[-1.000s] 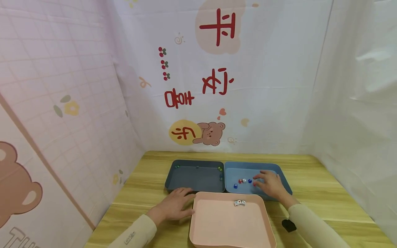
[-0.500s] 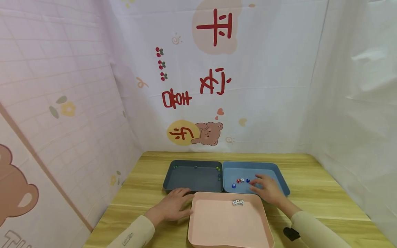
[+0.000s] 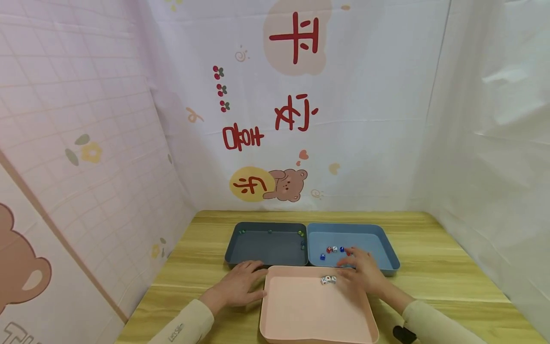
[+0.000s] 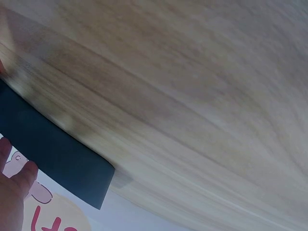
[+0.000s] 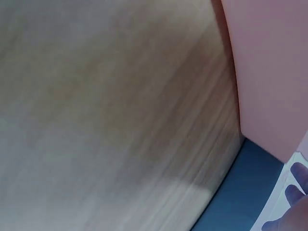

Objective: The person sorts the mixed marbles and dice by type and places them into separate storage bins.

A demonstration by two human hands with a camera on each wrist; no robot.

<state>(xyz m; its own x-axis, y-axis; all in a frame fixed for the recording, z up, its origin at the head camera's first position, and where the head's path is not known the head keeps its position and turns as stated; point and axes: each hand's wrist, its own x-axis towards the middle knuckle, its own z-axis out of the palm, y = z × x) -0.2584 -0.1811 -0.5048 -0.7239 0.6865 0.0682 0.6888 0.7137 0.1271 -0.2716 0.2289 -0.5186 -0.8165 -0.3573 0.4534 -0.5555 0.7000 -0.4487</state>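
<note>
My right hand [image 3: 365, 272] hovers over the back right corner of the pink tray [image 3: 318, 315], its fingers spread apart. I see nothing held between them. Three white dice [image 3: 328, 280] lie close together near that tray's back wall, just left of the fingertips. Behind, the light blue tray [image 3: 365, 236] contains several blue, red and white dice [image 3: 334, 249]; the fingers partly overlap the view of a red die [image 3: 348, 253]. My left hand [image 3: 236, 285] rests at the pink tray's left edge with relaxed fingers, near the dark tray's front corner. Fingertips [image 5: 301, 175] show in the right wrist view.
The dark grey-blue tray [image 3: 268, 246] stands left of the light blue one and has several small green pieces [image 3: 301, 233] along its walls. All trays are on a wood-grain table [image 3: 447, 267]. A printed white curtain [image 3: 369, 119] hangs behind the table.
My right hand has moved from over the light blue tray back toward the pink tray. The left hand stays in place. The view has shifted slightly; the dice keep their arrangement.
</note>
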